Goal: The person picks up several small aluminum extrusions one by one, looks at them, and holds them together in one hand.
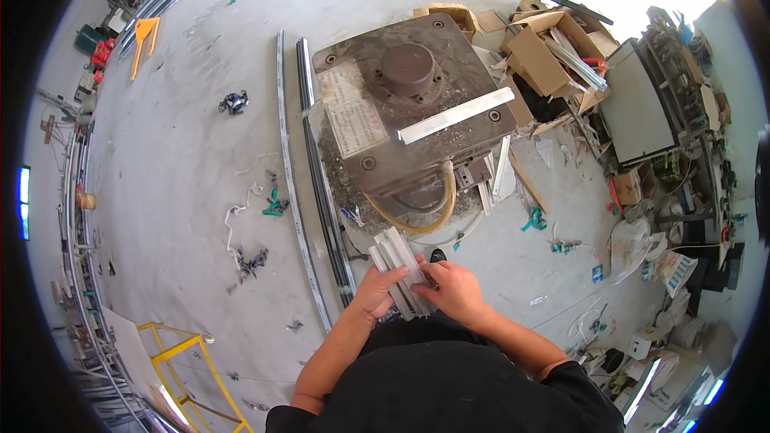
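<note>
Close in front of my body I hold a short bundle of silvery-white metal profiles (393, 250), grooved along their length and tilted up to the left. My left hand (377, 290) is closed round the bundle's left side, its thumb lying across the top. From the right, my right hand (451, 287) grips the lower part, fingers against the profiles' edge. Just beyond them stands a brown machine (353, 60) with a round raised cap (407, 70). Across its top lies a single white profile strip (455, 115). A yellowish hose (446, 192) loops from its near side.
Long profile bars (290, 168) lie on the floor left of the machine. Cardboard boxes (539, 60) with offcuts stand at the right, beside a cluttered rack (690, 88). A yellow frame (180, 353) is at lower left. Scraps and green straps (275, 204) litter the floor.
</note>
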A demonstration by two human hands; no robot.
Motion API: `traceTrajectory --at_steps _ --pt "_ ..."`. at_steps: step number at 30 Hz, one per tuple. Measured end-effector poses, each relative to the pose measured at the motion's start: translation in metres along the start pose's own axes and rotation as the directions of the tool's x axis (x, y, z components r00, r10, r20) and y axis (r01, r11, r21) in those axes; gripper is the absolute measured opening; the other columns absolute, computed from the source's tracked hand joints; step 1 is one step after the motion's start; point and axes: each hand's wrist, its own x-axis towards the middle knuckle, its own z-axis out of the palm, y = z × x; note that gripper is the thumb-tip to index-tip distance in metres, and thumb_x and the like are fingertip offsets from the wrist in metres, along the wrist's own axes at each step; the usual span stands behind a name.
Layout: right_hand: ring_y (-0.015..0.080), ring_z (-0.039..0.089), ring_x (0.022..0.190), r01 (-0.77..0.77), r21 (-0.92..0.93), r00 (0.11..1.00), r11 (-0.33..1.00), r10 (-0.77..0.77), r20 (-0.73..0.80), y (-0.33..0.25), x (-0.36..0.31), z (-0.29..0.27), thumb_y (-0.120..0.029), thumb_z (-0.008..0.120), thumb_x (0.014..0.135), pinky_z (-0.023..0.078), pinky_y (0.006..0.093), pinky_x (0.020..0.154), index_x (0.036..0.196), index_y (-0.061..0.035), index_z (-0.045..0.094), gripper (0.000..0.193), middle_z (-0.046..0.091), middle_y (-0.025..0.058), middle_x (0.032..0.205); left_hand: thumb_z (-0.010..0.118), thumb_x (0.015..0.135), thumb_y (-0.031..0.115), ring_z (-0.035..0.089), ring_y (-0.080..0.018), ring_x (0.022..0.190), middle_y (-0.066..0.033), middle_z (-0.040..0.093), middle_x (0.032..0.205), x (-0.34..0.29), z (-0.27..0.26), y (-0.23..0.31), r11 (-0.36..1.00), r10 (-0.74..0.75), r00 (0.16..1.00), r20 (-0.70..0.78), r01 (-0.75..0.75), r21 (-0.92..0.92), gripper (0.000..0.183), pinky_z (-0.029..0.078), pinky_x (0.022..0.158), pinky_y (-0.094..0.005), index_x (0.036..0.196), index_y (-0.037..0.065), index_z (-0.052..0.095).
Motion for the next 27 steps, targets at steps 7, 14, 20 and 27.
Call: traceTrajectory --at_steps 7,14,20,27 --pt "0.0318 0.057 0.067 -0.078 0.112 0.995 0.991 0.07 0.07 0.009 -0.007 -0.001 -0.019 0.06 0.074 0.045 0.0421 0.06 0.087 -0.0054 0.06 0.019 0.058 0.0126 0.069 0.059 0.082 0.006 0.056 -0.0219 0.101 -0.0112 0.058 0.11 0.001 0.002 -0.008 0.997 -0.007 1.0 -0.019 0.008 0.077 0.034 0.045 0.088 -0.035 0.114 -0.001 0.05" --pt "0.0335 0.056 0.066 -0.091 0.222 0.996 0.971 0.087 0.028 0.012 -0.018 -0.006 -0.017 0.057 0.075 0.045 0.0411 0.058 0.081 -0.0031 0.06 0.015 0.058 0.0151 0.069 0.061 0.08 0.005 0.059 -0.0188 0.081 -0.0069 0.06 0.09 0.003 -0.002 -0.017 1.0 -0.019 0.994 -0.112 0.018 -0.011 0.025 0.049 0.074 -0.0335 0.103 0.003 0.053" --pt "0.0207 0.055 0.058 -0.281 0.438 0.952 0.854 0.188 0.243 0.021 -0.029 -0.01 -0.015 0.058 0.076 0.043 0.0321 0.055 0.082 -0.0008 0.061 0.015 0.056 0.0113 0.065 0.065 0.078 0.009 0.055 -0.0159 0.065 -0.0049 0.055 0.077 0.001 0.001 0.001 0.985 0.081 0.979 -0.187 -0.107 -0.132 0.02 0.049 0.061 -0.0298 0.095 0.004 0.055" --pt "0.012 0.052 0.058 -0.334 0.54 0.921 0.772 0.143 0.363 0.026 -0.037 -0.015 -0.014 0.056 0.078 0.043 0.0272 0.055 0.083 0.001 0.06 0.016 0.056 0.0074 0.064 0.066 0.077 0.007 0.055 -0.0137 0.064 -0.0103 0.061 0.083 -0.011 0.01 0.026 0.965 0.217 0.951 -0.222 -0.175 0.195 0.018 0.045 0.061 -0.0262 0.09 0.0 0.057"
